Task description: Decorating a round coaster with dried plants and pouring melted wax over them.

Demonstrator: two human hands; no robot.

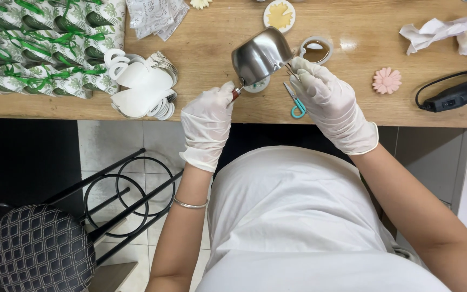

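Observation:
Both my hands wear white gloves. My left hand (pixel 207 123) grips the reddish handle of a small steel pot (pixel 260 54), tilted on its side over the wooden table (pixel 217 32). My right hand (pixel 328 100) pinches a thin stick at the pot's rim. Just past the rim sits a round mould (pixel 315 50) holding brown liquid. Small teal scissors (pixel 295 103) lie under my right hand. A round blue-patterned piece (pixel 259 85) peeks out below the pot.
A yellow flower shape in a white mould (pixel 279 15), a pink flower piece (pixel 387 80), crumpled tissue (pixel 444 30), a black corded tool (pixel 458 96), white rings and lids (pixel 141 89), green-ribboned packages (pixel 39 43), clear packets (pixel 155 16). A stool (pixel 39 249) stands lower left.

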